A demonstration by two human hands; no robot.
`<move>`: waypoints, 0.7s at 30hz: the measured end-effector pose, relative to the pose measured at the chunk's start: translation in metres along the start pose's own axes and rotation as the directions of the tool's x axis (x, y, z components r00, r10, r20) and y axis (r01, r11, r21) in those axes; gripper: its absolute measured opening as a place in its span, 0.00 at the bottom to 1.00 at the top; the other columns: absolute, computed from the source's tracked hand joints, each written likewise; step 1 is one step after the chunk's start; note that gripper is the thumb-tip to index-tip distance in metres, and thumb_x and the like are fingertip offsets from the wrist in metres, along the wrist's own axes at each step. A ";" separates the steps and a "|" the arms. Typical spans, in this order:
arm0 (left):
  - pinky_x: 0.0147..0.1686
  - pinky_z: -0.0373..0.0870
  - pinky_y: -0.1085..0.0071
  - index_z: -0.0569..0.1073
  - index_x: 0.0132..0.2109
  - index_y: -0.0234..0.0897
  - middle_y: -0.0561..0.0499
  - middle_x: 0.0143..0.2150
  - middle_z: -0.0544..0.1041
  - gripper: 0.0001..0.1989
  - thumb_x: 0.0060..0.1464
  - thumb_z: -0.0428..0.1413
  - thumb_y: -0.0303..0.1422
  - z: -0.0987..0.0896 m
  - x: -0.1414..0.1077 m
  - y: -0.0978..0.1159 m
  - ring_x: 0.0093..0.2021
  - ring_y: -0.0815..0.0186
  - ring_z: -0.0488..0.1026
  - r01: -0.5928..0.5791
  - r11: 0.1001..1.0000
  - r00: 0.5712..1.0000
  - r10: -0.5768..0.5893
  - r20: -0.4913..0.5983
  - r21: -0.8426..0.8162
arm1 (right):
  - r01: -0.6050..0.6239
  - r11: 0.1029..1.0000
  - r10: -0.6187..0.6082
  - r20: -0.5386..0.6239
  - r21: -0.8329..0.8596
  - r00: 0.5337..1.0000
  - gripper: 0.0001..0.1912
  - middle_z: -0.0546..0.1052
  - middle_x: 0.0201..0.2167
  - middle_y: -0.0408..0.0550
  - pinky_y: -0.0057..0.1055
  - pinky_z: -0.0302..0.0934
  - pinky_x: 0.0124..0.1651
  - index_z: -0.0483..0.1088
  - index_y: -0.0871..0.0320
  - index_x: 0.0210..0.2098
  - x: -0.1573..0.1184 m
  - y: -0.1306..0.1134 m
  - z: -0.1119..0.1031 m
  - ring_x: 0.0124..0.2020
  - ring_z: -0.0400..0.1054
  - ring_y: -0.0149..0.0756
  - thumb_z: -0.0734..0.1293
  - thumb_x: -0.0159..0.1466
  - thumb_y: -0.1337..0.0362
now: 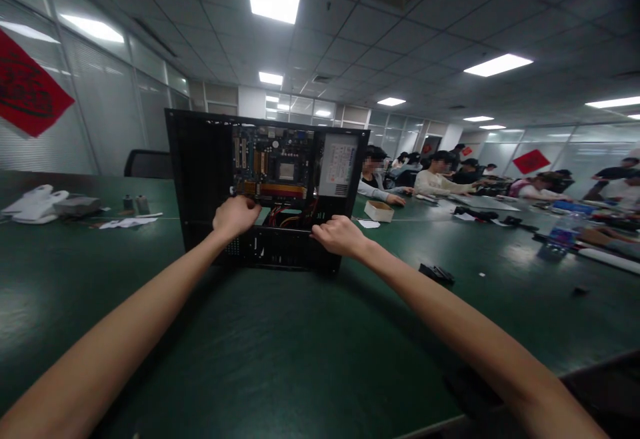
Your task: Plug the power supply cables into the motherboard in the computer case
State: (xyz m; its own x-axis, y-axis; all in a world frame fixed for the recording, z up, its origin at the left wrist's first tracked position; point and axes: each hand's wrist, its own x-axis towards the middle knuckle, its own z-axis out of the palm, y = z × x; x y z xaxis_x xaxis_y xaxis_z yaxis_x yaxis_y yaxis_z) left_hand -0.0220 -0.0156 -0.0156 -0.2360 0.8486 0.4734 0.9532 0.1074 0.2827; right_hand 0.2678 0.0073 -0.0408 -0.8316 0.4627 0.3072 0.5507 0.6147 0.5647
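A black computer case (200,179) stands upright on the green table, its open side facing me. Inside are a motherboard (275,159) with a bare square processor (287,171) and a power supply (337,162) with a white label. Red, yellow and black cables (293,220) hang below the board. My left hand (236,217) reaches in at the board's lower left edge, fingers curled together; whatever they pinch is hidden. My right hand (340,235) is closed around the crossbar of the case at the lower right.
White plastic bags (37,204), a grey box (77,207) and small dark items lie at the left. Right of the case are a small open box (379,211), a black object (437,273) and a water bottle (563,231). Several people sit along the table's right side.
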 end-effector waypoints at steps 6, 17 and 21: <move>0.36 0.65 0.61 0.84 0.41 0.40 0.39 0.39 0.83 0.27 0.63 0.42 0.46 0.023 0.001 -0.019 0.42 0.47 0.79 0.009 1.000 0.961 -0.003 -0.278 0.020 | -0.029 1.000 0.030 0.028 -0.007 0.999 0.19 0.82 0.36 0.58 0.35 0.53 0.38 0.73 0.63 0.45 0.015 -0.018 -0.009 0.37 0.78 0.44 0.53 0.77 0.61; 0.37 0.64 0.61 0.84 0.48 0.39 0.37 0.46 0.83 0.28 0.59 0.48 0.52 0.014 0.032 -0.055 0.48 0.44 0.77 0.179 0.949 0.958 -0.228 -0.174 -0.258 | -0.009 1.000 0.008 0.050 0.004 0.999 0.16 0.82 0.34 0.61 0.35 0.61 0.34 0.73 0.67 0.42 0.033 -0.067 -0.049 0.35 0.79 0.45 0.54 0.72 0.74; 0.33 0.60 0.64 0.83 0.46 0.37 0.39 0.42 0.82 0.28 0.59 0.48 0.51 0.009 0.042 -0.075 0.45 0.48 0.77 0.155 0.950 0.970 -0.199 -0.141 -0.271 | -0.005 1.000 0.004 0.036 0.018 0.999 0.17 0.81 0.34 0.61 0.33 0.64 0.32 0.76 0.68 0.39 0.043 -0.100 -0.075 0.33 0.78 0.43 0.55 0.69 0.78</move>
State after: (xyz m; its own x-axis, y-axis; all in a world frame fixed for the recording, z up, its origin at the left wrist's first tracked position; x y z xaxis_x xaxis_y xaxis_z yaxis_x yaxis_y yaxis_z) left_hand -0.1015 0.0166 -0.0243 -0.4451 0.7285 0.5207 0.8175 0.0933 0.5683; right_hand 0.1713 -0.0822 -0.0266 -0.8261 0.4881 0.2818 0.5560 0.6241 0.5489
